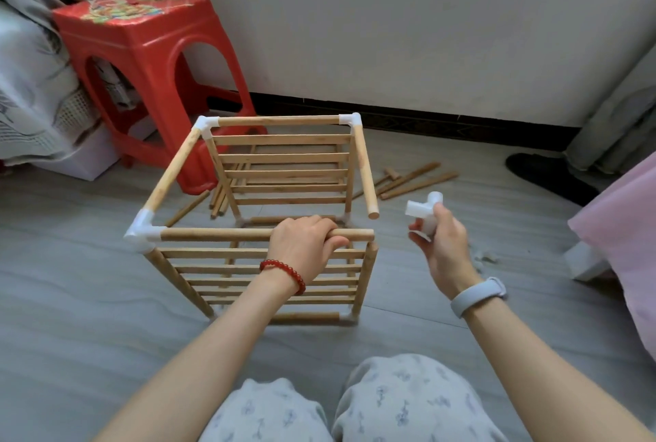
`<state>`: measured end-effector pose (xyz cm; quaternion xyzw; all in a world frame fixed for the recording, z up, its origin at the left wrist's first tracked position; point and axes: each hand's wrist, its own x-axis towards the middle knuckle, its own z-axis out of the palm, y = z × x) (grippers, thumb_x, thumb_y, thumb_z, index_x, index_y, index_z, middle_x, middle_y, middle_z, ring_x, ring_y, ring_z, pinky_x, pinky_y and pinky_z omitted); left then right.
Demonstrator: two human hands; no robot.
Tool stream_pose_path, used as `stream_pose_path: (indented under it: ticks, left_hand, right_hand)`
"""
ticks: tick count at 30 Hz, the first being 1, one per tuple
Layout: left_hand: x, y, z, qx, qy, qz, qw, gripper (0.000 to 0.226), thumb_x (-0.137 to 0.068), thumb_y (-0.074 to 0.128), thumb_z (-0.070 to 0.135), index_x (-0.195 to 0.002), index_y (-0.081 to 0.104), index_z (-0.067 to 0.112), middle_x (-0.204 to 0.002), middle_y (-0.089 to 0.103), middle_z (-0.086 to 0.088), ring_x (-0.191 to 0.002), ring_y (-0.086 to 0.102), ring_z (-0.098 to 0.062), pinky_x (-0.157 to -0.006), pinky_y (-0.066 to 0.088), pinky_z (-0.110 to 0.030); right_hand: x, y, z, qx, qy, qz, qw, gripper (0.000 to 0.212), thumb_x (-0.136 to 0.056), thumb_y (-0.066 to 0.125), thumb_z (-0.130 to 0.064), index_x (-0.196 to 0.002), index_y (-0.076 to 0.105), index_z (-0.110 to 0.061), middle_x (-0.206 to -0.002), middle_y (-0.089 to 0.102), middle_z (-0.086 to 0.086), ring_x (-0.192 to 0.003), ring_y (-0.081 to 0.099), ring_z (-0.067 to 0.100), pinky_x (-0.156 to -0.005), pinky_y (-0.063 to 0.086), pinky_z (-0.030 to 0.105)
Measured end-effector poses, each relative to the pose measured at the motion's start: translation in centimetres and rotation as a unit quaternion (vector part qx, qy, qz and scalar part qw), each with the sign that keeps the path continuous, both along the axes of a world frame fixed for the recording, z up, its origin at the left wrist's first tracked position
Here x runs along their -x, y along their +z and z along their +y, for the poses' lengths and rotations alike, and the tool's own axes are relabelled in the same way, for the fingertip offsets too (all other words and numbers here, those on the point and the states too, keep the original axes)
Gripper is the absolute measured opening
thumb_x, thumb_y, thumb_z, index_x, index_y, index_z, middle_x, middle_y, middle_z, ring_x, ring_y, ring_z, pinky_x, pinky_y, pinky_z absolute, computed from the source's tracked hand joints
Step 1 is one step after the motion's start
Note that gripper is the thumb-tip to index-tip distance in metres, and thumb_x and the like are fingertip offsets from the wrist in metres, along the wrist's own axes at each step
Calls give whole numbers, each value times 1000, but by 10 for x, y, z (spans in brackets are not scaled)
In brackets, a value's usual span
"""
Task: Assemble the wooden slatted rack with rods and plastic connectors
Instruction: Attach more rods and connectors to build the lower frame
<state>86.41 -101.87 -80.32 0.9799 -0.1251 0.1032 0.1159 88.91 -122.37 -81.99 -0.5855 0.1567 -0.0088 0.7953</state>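
A partly built wooden rack stands on the floor, with slatted panels at its near and far sides. White plastic connectors join three top corners. At the near right corner the rod ends are bare. My left hand grips the near top rod close to its right end. My right hand holds a white three-way connector in the air, just right of that open corner.
Loose wooden rods lie on the grey floor behind the rack, right and left. A red plastic stool stands at the back left by a draped bed. A dark shoe and pink fabric sit at right. My knees are below.
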Motion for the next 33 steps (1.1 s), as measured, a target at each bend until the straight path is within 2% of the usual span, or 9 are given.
stream_pose_path:
  ticks: [2,6,9,12,16,20,28,31,33]
  left_hand:
    - [2,-4,1,0,4,5,1000,33,-93,40,50,-106,62,29,-93,62,12,-85,56,-8,-75,36,-21]
    - [1,-4,1,11,16,8,1000,31,-93,43,49,-103,63,28,-91,63,12,-84,55,-7,-76,34,-21]
    - [5,-3,1,17,11,2,1000,31,-93,43,47,-104,63,27,-92,63,11,-85,55,-7,-78,33,-22]
    - [9,-1,2,31,9,-14,999,29,-93,45,44,-103,64,25,-90,63,10,-84,56,-9,-77,30,-22]
    - [12,8,2,75,12,-53,996,25,-91,53,39,-99,67,20,-85,64,6,-80,55,-12,-74,31,-24]
    - [14,10,2,68,15,-47,996,26,-91,51,40,-102,65,21,-89,63,7,-83,55,-11,-76,30,-23]
    - [14,8,3,73,7,-42,996,27,-92,50,41,-103,65,22,-87,62,8,-80,51,-7,-75,28,-22]
    - [14,8,3,76,7,-43,996,27,-92,50,41,-103,65,22,-87,63,7,-80,53,-9,-74,28,-23]
    - [14,8,4,73,7,-44,996,28,-92,49,42,-103,65,22,-87,63,7,-81,54,-10,-74,28,-23]
  right_hand:
    - [-2,0,-18,16,3,13,1000,23,-98,42,-32,-91,57,-16,-71,58,1,-59,60,7,-59,48,22]
    - [5,-5,-22,38,88,25,995,32,-94,47,-44,-91,61,-15,-61,62,-4,-58,59,10,-55,46,22]
    - [11,-5,-10,9,135,26,990,29,-94,49,-41,-97,59,-13,-60,61,-6,-56,56,8,-60,49,25]
    - [17,-5,0,-4,160,15,987,27,-94,47,-39,-106,58,-17,-60,57,-5,-53,52,6,-58,51,22]
    - [22,1,6,-10,176,22,984,19,-98,43,-30,-105,53,-16,-64,60,4,-54,56,12,-54,50,23]
    - [23,8,13,40,190,26,981,21,-99,41,-31,-109,49,-15,-60,65,4,-50,58,15,-49,49,22]
    - [23,19,17,165,218,7,962,25,-98,43,-37,-98,53,-14,-51,60,2,-40,52,14,-39,39,21]
    - [25,25,22,182,242,-6,953,32,-99,38,-40,-98,55,-13,-52,62,4,-40,52,12,-39,38,19]
    - [27,28,21,171,259,-7,951,30,-99,40,-36,-103,56,-11,-54,63,4,-42,50,12,-42,40,20]
